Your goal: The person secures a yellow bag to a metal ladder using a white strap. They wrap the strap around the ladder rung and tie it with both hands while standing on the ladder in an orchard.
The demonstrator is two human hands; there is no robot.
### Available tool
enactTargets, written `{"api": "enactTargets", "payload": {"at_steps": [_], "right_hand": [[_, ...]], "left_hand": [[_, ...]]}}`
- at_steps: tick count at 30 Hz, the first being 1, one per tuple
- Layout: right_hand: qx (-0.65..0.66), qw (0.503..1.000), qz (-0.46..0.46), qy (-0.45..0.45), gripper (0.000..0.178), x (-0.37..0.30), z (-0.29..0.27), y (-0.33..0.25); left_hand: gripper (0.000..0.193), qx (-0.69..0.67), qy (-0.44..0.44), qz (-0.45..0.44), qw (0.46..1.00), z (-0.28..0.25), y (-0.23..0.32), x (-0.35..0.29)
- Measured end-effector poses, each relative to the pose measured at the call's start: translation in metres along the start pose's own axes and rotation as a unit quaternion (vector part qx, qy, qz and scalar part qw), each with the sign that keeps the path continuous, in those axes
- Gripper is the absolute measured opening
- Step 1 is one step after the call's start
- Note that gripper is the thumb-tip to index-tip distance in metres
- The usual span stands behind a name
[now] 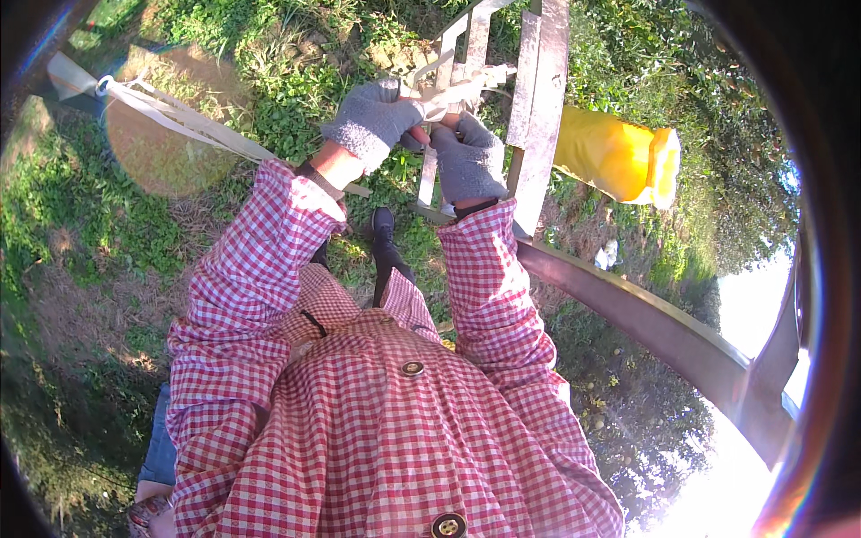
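Both of my hands wear grey fingerless gloves and come together at the upper middle. My left hand (372,125) is closed, with its fingers pinching a pale cloth strap (462,92). Just right of it, my right hand (471,161) is closed on the same strap from below. The strap looks bunched or looped where my fingers meet; whether it is knotted I cannot tell. Directly beside my right hand rises a grey ladder-like frame (541,125) with a wide rail and crosspieces. The strap lies against its crosspieces.
A yellow bag or sack (610,157) is right of the frame. Another pale strap (193,125) runs from a white ring (103,86) at upper left toward my left sleeve. A brown curved bar (637,309) extends lower right. Grass and weeds cover the ground; something blue (160,439) shows lower left.
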State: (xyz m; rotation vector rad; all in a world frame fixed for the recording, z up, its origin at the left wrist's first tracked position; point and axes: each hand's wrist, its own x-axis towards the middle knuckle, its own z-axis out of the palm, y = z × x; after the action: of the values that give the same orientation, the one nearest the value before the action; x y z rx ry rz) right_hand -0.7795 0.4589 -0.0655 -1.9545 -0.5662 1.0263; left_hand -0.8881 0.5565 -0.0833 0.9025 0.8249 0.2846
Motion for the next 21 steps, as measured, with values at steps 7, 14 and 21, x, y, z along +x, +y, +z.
{"api": "enactTargets", "payload": {"at_steps": [7,14,21], "right_hand": [[0.125,0.990,-0.037,0.048,0.011,0.001,0.013,-0.021],[0.141,0.989,-0.016,0.035,0.012,0.009,0.010,-0.029],[0.305,0.948,0.089,-0.005,0.011,0.015,0.004,0.004]], "left_hand": [[0.017,-0.065,-0.001,-0.055,0.996,-0.001,0.008,0.001],[0.017,0.338,0.053,0.309,0.887,-0.001,0.025,0.004],[0.027,0.585,-0.020,0.348,0.732,-0.003,0.018,0.003]]}}
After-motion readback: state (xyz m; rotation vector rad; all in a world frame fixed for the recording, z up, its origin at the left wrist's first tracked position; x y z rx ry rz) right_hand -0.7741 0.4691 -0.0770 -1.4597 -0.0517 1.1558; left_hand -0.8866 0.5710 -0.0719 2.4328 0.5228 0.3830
